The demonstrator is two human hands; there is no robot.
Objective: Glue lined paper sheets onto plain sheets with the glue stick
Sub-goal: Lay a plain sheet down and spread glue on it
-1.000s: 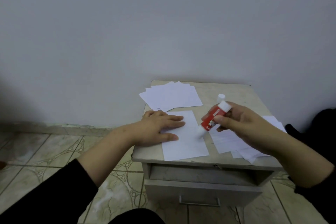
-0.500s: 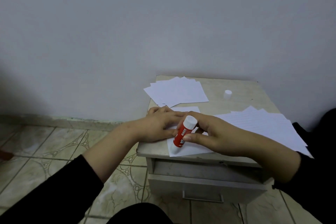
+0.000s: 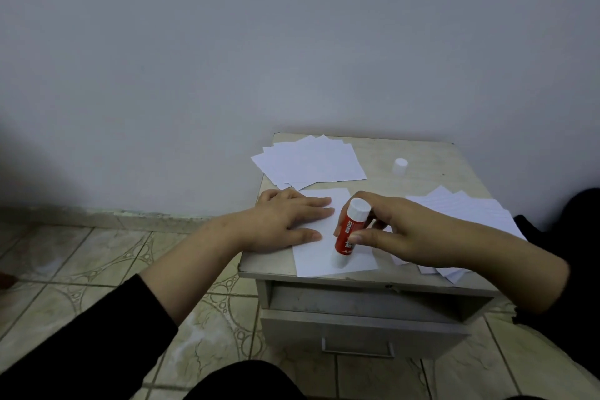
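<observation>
My left hand (image 3: pixel 285 221) lies flat on the thin white plain sheet (image 3: pixel 328 250) — light, floppy, prone to sliding. My right hand (image 3: pixel 393 230) pinches the red plastic glue stick (image 3: pixel 349 230) mid-barrel, tip down just beside my left thumb — rigid, easy to steer.

A small grey cabinet (image 3: pixel 363 321) stands against a plain pale wall (image 3: pixel 292 42). Its worn tabletop (image 3: pixel 422 153) is beige and scuffed. Under the top is an open slot, and below that a drawer (image 3: pixel 357 334) with a metal handle (image 3: pixel 357 349). The floor (image 3: pixel 81 256) is laid with beige patterned tiles, with a tiled skirting (image 3: pixel 130 217) along the wall's foot.
</observation>
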